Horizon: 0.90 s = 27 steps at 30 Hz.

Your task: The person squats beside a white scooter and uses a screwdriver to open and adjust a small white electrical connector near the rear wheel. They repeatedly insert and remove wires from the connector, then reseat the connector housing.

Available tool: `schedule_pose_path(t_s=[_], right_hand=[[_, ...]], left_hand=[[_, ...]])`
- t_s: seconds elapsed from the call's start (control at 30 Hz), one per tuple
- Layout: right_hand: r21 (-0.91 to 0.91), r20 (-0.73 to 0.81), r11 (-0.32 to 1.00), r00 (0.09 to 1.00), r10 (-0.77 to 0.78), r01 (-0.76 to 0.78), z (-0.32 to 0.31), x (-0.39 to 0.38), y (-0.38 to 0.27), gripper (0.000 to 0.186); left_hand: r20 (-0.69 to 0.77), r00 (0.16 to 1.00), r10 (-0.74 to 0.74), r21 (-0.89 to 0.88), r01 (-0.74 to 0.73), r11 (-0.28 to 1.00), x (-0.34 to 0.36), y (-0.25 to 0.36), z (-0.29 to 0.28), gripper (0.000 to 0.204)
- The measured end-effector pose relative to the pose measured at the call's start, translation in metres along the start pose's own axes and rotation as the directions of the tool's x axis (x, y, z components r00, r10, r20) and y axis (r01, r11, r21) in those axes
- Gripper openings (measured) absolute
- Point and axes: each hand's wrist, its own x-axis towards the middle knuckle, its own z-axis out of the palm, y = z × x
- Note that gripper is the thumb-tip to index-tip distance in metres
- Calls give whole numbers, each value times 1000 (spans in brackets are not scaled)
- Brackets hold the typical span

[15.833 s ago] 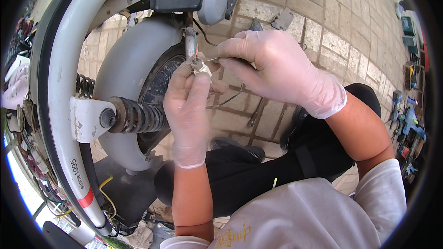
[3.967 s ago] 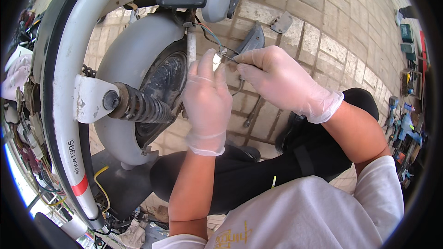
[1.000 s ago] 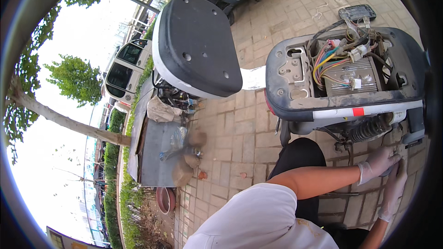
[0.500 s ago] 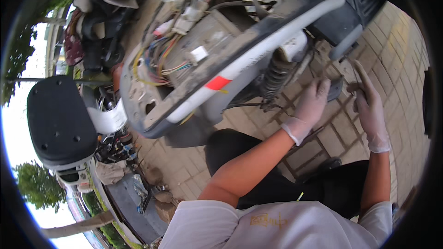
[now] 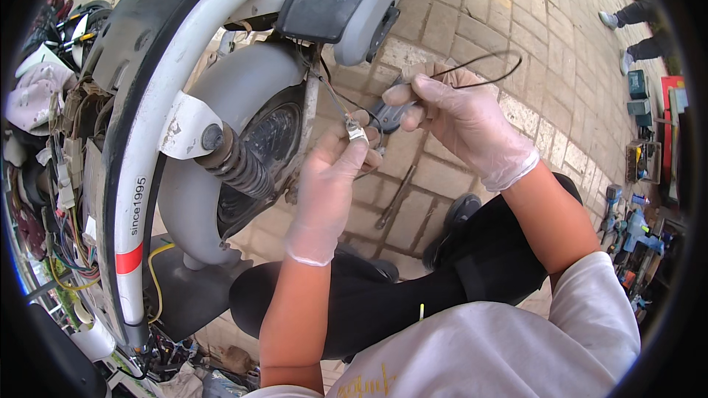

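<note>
A white scooter frame (image 5: 151,133) curves down the left of the frame, marked by a red stripe (image 5: 127,259). Beside it, left of centre, sits the grey wheel guard (image 5: 221,96), with a dark coil spring (image 5: 237,168) slanting across it. At the far left, tangled coloured wires (image 5: 63,228) and a pale rag (image 5: 29,92) crowd the edge. A yellow wire (image 5: 153,280) loops at lower left. Brick paving (image 5: 472,0) fills the top centre and right. In the upper right stand another person's shoes (image 5: 623,40). Boxes and tools (image 5: 638,206) lie scattered along the right edge. A thin metal rod (image 5: 394,195) rests on the bricks at centre.
</note>
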Motion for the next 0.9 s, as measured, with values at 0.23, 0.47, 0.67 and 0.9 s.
schedule_pose_path(t_s=[0.23,0.47,0.67,0.9], right_hand=[[-284,92,926,968,-232,249,14,8,15,29],[-309,93,944,992,-89,113,21,9,12,21],[-268,-11,953,989,-150,141,24,12,21,20],[-263,19,943,978,-208,206,21,15,29,20]], left_hand=[[-82,990,115,149,-102,984,2,4,4,34],[-90,992,90,157,-75,985,3,7,-1,39],[-39,992,122,84,-118,989,4,7,-3,38],[-40,993,112,93,-108,990,4,6,-3,37]])
